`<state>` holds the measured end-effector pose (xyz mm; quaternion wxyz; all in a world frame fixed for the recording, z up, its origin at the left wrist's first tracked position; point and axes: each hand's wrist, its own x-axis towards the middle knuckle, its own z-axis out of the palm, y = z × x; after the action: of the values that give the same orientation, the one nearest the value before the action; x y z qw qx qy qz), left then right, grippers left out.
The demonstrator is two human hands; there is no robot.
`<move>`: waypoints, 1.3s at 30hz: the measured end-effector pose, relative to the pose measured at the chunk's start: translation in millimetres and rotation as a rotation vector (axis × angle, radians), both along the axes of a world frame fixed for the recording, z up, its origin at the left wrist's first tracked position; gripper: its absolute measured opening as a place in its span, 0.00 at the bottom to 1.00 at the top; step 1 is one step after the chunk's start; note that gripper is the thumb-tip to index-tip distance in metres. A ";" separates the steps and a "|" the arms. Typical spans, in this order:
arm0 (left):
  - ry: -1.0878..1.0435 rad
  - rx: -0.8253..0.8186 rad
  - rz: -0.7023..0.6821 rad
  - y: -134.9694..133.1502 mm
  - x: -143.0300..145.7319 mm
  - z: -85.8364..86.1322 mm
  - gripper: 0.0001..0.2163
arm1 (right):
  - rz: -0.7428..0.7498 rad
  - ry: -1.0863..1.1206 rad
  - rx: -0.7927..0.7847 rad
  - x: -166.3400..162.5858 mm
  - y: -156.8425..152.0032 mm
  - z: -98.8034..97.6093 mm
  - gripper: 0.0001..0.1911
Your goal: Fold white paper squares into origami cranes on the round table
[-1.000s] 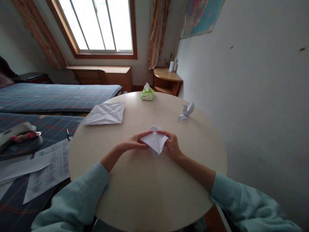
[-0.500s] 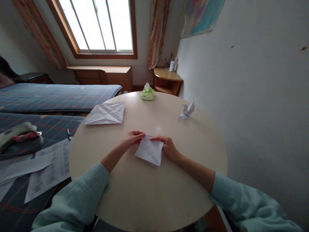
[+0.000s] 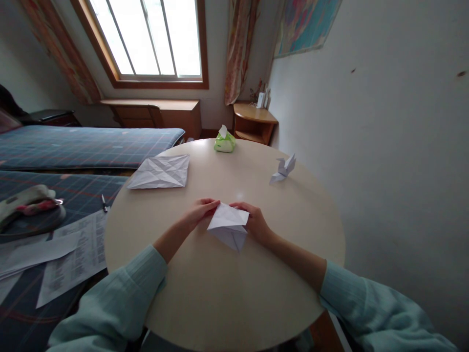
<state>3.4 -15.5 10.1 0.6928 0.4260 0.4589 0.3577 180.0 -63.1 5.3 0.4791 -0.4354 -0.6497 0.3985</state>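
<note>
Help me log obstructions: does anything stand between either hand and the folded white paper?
Nothing visible does: the left hand and the right hand both touch the folded white paper. The paper bird, creased sheet and tissue pack sit farther across the table, apart from both hands.

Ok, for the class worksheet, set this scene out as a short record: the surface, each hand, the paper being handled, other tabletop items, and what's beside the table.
Surface: round cream table
Left hand: pinching the folded paper at its far left corner
Right hand: at its right edge, fingertips partly hidden behind it
Paper state: white, layered, upper flap raised
Far left: creased white sheet
Far middle: green tissue pack
Far right: origami bird
Beside table, left: printed sheet, pen
</note>
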 end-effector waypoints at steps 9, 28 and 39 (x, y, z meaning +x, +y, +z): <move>-0.029 0.025 -0.102 -6.0 3.8 2.2 0.18 | -0.031 -0.106 0.068 1.3 -3.2 7.7 0.08; -0.163 -0.060 -0.164 -7.4 6.4 5.0 0.25 | -0.056 -0.046 0.031 4.4 1.6 -3.2 0.17; -0.121 -0.129 -0.075 -7.1 7.5 1.2 0.05 | -0.177 -0.135 0.110 3.2 -3.5 3.2 0.09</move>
<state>10.9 -22.5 11.3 0.7582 0.3749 0.4220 0.3262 183.2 -66.7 8.6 0.4905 -0.4899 -0.6606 0.2881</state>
